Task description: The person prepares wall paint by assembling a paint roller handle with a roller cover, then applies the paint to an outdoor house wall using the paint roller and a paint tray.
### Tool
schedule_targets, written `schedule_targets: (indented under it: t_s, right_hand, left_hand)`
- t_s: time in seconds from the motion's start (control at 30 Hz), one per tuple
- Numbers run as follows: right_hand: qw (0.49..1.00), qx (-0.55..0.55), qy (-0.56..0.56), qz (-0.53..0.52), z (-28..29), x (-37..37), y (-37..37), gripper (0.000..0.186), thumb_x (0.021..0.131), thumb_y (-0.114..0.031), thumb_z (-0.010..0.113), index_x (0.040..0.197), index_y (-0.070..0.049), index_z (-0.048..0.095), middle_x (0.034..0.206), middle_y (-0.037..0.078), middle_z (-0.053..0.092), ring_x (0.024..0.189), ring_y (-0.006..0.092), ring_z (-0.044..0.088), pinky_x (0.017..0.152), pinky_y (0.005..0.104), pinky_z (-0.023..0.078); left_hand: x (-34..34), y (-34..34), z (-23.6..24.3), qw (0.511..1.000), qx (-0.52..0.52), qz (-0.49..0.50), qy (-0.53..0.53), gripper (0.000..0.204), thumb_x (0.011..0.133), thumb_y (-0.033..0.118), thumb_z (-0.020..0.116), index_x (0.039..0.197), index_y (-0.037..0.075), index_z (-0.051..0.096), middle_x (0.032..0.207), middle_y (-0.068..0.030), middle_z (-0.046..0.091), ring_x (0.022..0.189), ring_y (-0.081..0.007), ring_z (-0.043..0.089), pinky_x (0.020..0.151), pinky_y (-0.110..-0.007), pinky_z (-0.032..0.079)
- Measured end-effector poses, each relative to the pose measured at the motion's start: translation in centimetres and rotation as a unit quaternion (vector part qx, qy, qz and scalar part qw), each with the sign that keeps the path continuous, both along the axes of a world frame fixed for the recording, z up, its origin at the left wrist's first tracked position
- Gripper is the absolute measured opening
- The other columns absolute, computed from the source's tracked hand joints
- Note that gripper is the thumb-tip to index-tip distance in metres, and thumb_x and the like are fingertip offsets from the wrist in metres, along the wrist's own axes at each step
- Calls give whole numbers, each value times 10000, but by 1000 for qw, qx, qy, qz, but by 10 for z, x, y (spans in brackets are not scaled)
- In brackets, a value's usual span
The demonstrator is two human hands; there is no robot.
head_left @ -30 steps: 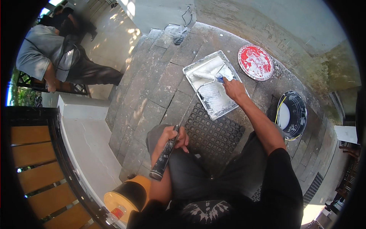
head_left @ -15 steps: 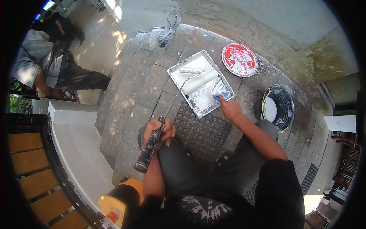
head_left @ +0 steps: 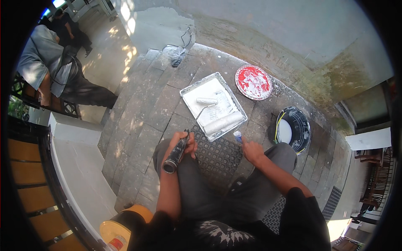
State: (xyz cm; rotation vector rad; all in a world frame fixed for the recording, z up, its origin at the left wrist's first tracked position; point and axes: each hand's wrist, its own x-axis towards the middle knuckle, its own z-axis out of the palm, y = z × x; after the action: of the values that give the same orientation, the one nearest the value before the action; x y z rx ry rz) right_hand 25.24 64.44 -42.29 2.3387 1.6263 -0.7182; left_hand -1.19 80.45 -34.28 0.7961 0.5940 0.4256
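My left hand [head_left: 190,144] is closed round the black, paint-speckled handle [head_left: 176,155] of a paint roller, held tilted above my left knee. My right hand [head_left: 252,151] grips a small paintbrush [head_left: 238,136] with white-coated bristles and a blue part, just off the tray's near right edge. In front of me a paint tray [head_left: 188,104] holds white paint. A small roller [head_left: 207,101] lies in it, and a larger white roller [head_left: 224,124] rests along its near edge. A thin wire frame [head_left: 201,113] runs over the tray's left side; which roller the handle joins, I cannot tell.
A red, paint-smeared lid [head_left: 253,82] lies beyond the tray. At right stands a black bucket [head_left: 302,129] containing white paint. A textured mat [head_left: 217,159] lies between my legs, a yellow-and-black container [head_left: 125,224] at lower left. A person in grey [head_left: 52,67] is at far left.
My right hand has drawn the brush out of the tray toward me. The larger roller has moved to the tray's near edge. My left hand still grips the handle.
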Motion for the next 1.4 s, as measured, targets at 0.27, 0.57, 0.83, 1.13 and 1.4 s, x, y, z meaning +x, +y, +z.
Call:
schedule_targets:
  t_s: [0.27, 0.57, 0.83, 1.13, 1.4]
  right_hand:
    - [998, 62, -10, 6, -43, 6, 64, 461, 872, -152, 450, 1312, -24, 393, 861, 221, 652, 805, 375, 646, 693, 476, 518]
    - [999, 53, -7, 3, -29, 9, 25, 453, 891, -244, 490, 1310, -93, 409, 799, 219, 639, 753, 405, 630, 665, 510, 493]
    - [999, 48, -9, 25, -20, 14, 34, 473, 897, -260, 488, 1336, -119, 382, 793, 212, 643, 741, 404, 632, 669, 510, 494]
    - [998, 57, -33, -2, -49, 9, 55, 484, 917, -275, 464, 1360, -110, 362, 818, 203, 648, 758, 388, 639, 667, 497, 498]
    - [999, 24, -28, 22, -11, 2, 15, 468, 850, -118, 468, 1304, -32, 394, 810, 192, 658, 761, 351, 657, 653, 454, 522]
  left_hand:
    - [0, 2, -6, 999, 17, 32, -17, 409, 839, 431, 344, 607, 99, 400, 469, -41, 354, 617, -230, 499, 487, -309, 503]
    - [-3, 0, -6, 998, 36, 51, -14, 408, 840, 429, 360, 611, 94, 400, 477, -43, 355, 622, -228, 498, 492, -307, 505]
    - [5, 3, -3, 999, 35, 30, -9, 400, 839, 425, 359, 604, 103, 395, 475, -38, 348, 602, -224, 489, 499, -311, 501]
    - [14, 9, -12, 999, 40, 10, 6, 404, 841, 430, 347, 602, 108, 392, 475, -36, 348, 598, -227, 491, 502, -313, 501]
    - [11, 4, -8, 999, 31, 39, 3, 392, 853, 408, 330, 616, 103, 395, 483, -35, 335, 622, -226, 499, 495, -319, 505]
